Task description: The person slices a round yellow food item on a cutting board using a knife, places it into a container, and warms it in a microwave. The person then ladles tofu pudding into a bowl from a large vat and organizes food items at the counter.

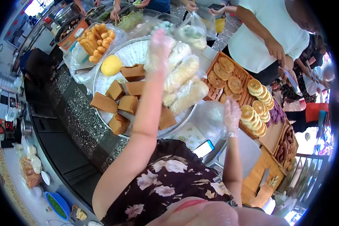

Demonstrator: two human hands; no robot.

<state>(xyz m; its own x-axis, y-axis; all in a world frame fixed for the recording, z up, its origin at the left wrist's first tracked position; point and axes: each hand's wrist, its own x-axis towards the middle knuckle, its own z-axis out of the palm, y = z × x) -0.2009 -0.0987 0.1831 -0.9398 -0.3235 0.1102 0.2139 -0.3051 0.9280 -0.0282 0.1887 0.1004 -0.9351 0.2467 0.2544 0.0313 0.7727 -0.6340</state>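
My left hand (159, 51), in a thin clear plastic glove, is stretched over the far side of a large round tray (98, 81), beside wrapped rolls (182, 73). Its fingers are blurred, and what they hold, if anything, is hidden. Under that forearm lie brown cake blocks (129, 104), with a yellow round bun (111, 65) at the tray's left. My right hand (232, 115), also gloved, is raised between a clear plastic bag (211, 116) and the flat round breads (252, 116). Its fingers point up, close together, and whether they grip anything cannot be made out.
Fried dough sticks (96, 41) stand beyond the tray at the left. A wooden tray of flat cakes (226, 75) is at the right, a knife (263, 179) on a board below it. A phone (203, 148) lies near my body. Other people stand across the counter.
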